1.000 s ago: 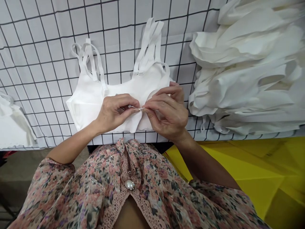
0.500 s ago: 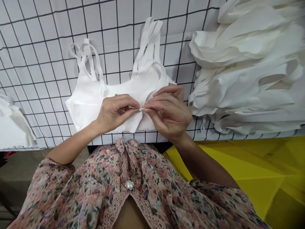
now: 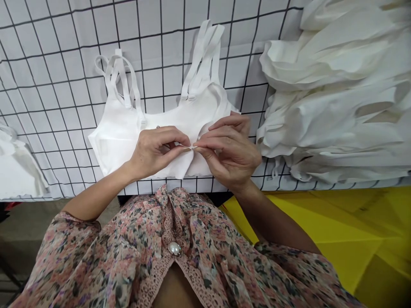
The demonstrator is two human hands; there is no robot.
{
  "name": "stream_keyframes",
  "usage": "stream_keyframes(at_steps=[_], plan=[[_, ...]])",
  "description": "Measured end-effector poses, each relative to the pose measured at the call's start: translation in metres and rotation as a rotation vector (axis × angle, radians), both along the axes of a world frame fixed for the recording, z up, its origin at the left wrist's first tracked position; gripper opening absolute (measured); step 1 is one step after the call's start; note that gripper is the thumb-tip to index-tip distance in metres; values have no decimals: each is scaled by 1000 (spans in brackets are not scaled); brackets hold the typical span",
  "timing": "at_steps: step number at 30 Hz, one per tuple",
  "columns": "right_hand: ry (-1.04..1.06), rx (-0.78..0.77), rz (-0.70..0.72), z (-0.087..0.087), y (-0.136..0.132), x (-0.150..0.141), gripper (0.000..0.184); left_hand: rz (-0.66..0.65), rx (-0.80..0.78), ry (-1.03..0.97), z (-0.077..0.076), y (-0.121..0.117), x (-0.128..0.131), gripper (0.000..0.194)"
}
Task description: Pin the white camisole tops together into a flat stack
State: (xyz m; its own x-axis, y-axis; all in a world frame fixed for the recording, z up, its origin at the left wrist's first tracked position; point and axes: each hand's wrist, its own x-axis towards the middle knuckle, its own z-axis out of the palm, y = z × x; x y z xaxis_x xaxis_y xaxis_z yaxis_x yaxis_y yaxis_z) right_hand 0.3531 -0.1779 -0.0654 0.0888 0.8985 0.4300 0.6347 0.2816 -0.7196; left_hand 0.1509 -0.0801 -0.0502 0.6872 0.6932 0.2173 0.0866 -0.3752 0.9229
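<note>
White strapped garment [image 3: 176, 119], one: I find it flat on the gridded cloth [image 3: 147, 34], beneath both hands, straps [image 3: 199, 64] pointing away from the body. Left hand [image 3: 157, 150], one: thumb and forefinger pinching a thin white piece [image 3: 192, 147], thread or fabric I cannot tell. Right hand [image 3: 233, 156], one: thumb and forefinger pinching likewise, just beside; other fingers loosely spread. White fabric pile [image 3: 340, 98], one: at my right. Yellow surface [image 3: 327, 222], one: lower right.
</note>
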Motion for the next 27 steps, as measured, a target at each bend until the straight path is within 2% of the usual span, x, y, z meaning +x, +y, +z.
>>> stream_keyframes(at_steps=[5, 14, 18, 21, 27], plan=[[4, 35, 17, 2, 2, -1, 5, -6, -28, 5, 0, 0, 0, 17], [-201, 0, -40, 3, -2, -3, 15, -6, -72, -27, -2, -1, 0, 15], [-228, 63, -56, -1, -2, -3, 9, 5, -110, -15, -1, -1, -1, 20], [-185, 112, -55, -4, -1, -2, 11, 17, -145, -34, 0, -1, 0, 20], [-76, 157, -19, 3, -2, -3, 9, -15, 14, -29, -5, -1, 2, 11]])
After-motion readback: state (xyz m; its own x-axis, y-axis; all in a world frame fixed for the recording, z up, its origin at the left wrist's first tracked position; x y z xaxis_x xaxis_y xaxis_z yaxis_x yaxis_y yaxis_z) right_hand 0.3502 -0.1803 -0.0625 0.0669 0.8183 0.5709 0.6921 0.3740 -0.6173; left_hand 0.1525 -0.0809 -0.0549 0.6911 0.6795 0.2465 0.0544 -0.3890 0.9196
